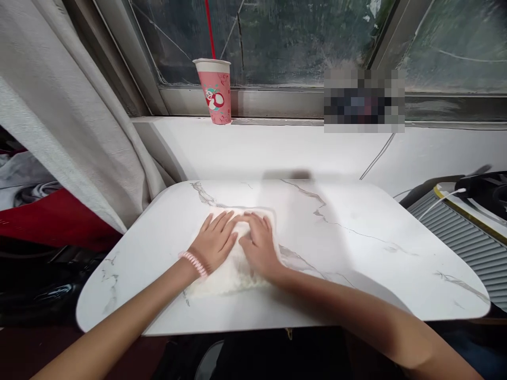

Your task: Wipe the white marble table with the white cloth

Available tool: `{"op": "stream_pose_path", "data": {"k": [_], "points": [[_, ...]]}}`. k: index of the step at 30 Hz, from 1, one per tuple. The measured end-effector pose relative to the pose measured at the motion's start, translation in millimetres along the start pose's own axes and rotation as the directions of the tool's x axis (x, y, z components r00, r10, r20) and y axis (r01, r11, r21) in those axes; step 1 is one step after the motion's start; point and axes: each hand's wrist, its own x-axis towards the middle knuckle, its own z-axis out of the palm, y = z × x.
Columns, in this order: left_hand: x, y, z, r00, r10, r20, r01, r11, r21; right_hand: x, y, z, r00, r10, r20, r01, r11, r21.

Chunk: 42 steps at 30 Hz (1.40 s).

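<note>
A whitish, soft-looking cloth (237,264) lies spread on the marble-patterned white table, nearly the same colour as the top. My left hand (214,243), with a pale pink coiled band (194,263) at the wrist, rests flat on its left part with the fingers apart. On the upper right part of the cloth is my right hand (259,245), its fingers bent and pressing down, thumb and index finger apart. The index finger reaches left, close to my left hand's fingers. Both hands cover much of the cloth's far half.
The white table (380,274) has rounded corners. A pink paper cup (217,97) with a red straw stands on the windowsill. A pale curtain (79,105) hangs at the left. Beside the table's right end are a ribbed grey case (467,253) and a white cable (439,203).
</note>
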Motion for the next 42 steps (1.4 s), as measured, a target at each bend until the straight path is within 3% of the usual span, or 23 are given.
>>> {"op": "stream_pose_path", "data": {"k": [5, 10, 14, 18, 21, 24, 28, 36, 42], "points": [[-75.5, -36.3, -22.0, 1.000, -0.010, 0.024, 0.012, 0.998, -0.061, -39.4, -42.8, 37.3, 0.987, -0.031, 0.159, 0.008, 0.989, 0.146], [-119.0, -90.1, -37.6, 0.993, -0.110, 0.052, 0.115, 0.987, -0.109, -34.5, -79.8, 80.7, 0.958, -0.102, 0.267, 0.054, 0.982, 0.183], [-105.5, -124.1, -38.3, 0.978, -0.205, 0.037, 0.208, 0.973, -0.099, -0.6, -87.9, 107.6, 0.946, -0.139, 0.294, 0.101, 0.985, 0.140], [-51.3, -140.9, -35.2, 0.981, -0.193, 0.032, 0.195, 0.979, -0.056, 51.4, -71.5, 118.3, 0.953, -0.155, 0.262, 0.169, 0.985, -0.029], [0.8, -141.3, -28.1, 0.988, -0.155, 0.000, 0.155, 0.988, 0.001, 89.6, -47.8, 114.3, 0.958, -0.180, 0.225, 0.225, 0.954, -0.196], [46.7, -133.3, -16.8, 0.987, -0.158, -0.005, 0.158, 0.986, 0.059, 115.6, -23.2, 104.0, 0.977, -0.152, 0.148, 0.193, 0.925, -0.328], [79.0, -118.4, -4.9, 0.989, -0.149, -0.007, 0.149, 0.988, 0.043, 126.5, -1.6, 86.7, 0.986, -0.132, 0.102, 0.162, 0.900, -0.403], [69.6, -99.8, -2.6, 0.984, -0.168, -0.052, 0.167, 0.986, -0.028, 109.8, 2.2, 68.7, 0.979, -0.142, 0.144, 0.193, 0.873, -0.448], [27.7, -63.4, -5.6, 0.984, -0.168, -0.066, 0.171, 0.984, 0.044, 64.6, -2.6, 50.7, 0.953, -0.207, 0.221, 0.284, 0.864, -0.416]]}}
